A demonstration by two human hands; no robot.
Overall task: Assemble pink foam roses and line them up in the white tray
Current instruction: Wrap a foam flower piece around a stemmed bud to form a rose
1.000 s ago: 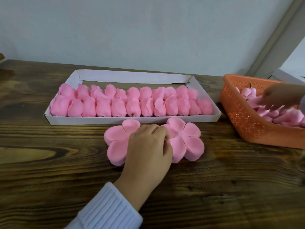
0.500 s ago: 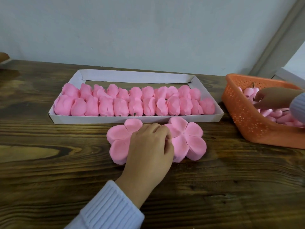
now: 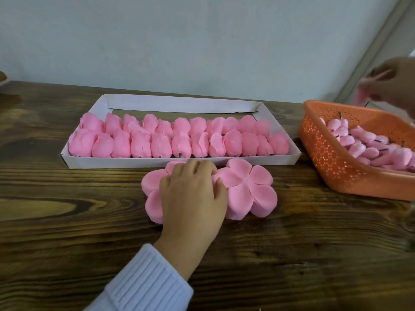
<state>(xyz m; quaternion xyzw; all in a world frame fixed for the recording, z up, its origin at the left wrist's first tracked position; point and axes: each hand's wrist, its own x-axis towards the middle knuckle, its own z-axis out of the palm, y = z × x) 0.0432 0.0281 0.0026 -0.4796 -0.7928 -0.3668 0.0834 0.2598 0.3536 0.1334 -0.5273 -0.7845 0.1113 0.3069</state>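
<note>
Head view, items listed from the tray outward.

Pink foam roses point(image 3: 179, 140): two rows laid side by side, filling the front part of the white tray point(image 3: 179, 162). A strip along the tray's back wall is bare. The tray sits toward the table's point(image 3: 67, 243) far edge, middle.

Flat petal stacks: left stack point(image 3: 151, 185) and right stack point(image 3: 249, 189), touching each other, just in front of the tray's front wall.

Left hand point(image 3: 193, 194): palm down on the left stack, fingers bent, tips against the right stack's edge. Whether they pinch a layer cannot be told. White ribbed sleeve point(image 3: 146, 281).

Orange basket point(image 3: 325, 158): at the table's right edge, holding pink buds point(image 3: 363, 144) with dark stems.

Right hand point(image 3: 395, 86): above the basket, blurred, with a pink smear point(image 3: 361, 95) at its fingertips. Its grip cannot be told.
</note>
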